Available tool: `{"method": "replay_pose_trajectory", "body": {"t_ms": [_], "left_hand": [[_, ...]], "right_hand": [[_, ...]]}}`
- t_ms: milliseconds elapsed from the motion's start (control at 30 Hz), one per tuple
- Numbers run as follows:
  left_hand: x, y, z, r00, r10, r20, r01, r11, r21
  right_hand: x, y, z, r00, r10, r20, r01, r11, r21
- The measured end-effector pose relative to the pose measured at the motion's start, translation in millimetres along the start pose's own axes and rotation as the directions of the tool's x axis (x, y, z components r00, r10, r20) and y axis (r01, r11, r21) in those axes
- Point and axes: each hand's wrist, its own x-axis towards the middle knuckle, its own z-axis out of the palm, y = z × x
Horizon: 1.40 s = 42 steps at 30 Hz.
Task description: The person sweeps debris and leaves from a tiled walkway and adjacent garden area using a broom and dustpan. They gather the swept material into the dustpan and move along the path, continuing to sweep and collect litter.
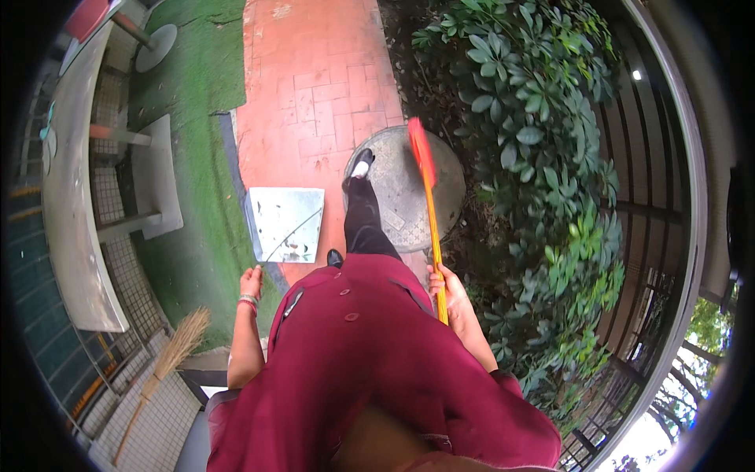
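My right hand (pixel 442 282) is wrapped round the yellow stick of a broom (pixel 432 228). Its red head points forward, over a round stone-like cover on the path. On my left side, my left hand (pixel 250 285), with bracelets at the wrist, is closed at the near left corner of a pale metal dustpan (pixel 287 216). A thin dark rod crosses the dustpan and runs toward that hand, which seems to grip it. Some leaves and dark bits lie in the dustpan. My dark-trousered leg steps forward onto the edge of the cover.
A red brick path (pixel 314 71) runs ahead, with green turf (pixel 193 63) on its left. Leafy bushes (pixel 535 157) line the right side, before a railing. At left stand a long pale table (pixel 75 181) and a straw broom (pixel 179 342) leaning on a tiled surface.
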Motion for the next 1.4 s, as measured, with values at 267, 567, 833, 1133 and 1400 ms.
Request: {"method": "replay_pose_trajectory", "body": {"t_ms": [267,567,833,1133,1400], "left_hand": [[141,209,48,0.984,0.176,0.027,-0.178,0.975,0.136],[263,423,144,0.908,0.332,0.256,-0.414,0.813,0.41],[368,501,220,0.821,0.32,0.474,-0.568,0.553,0.61],[448,563,310,0.81,0.153,0.567,-0.576,0.393,0.717],[472,569,349,0.815,0.187,0.549,-0.577,0.354,0.736]], "right_hand": [[88,-167,149,0.926,-0.297,-0.233,0.261,0.95,-0.172],[236,-358,198,0.808,-0.387,-0.444,0.413,0.91,-0.041],[99,-253,234,0.882,-0.223,-0.415,0.045,0.917,-0.396],[172,-246,314,0.768,-0.401,-0.5,0.199,0.89,-0.41],[210,-232,331,0.824,-0.452,-0.342,-0.059,0.532,-0.845]]}}
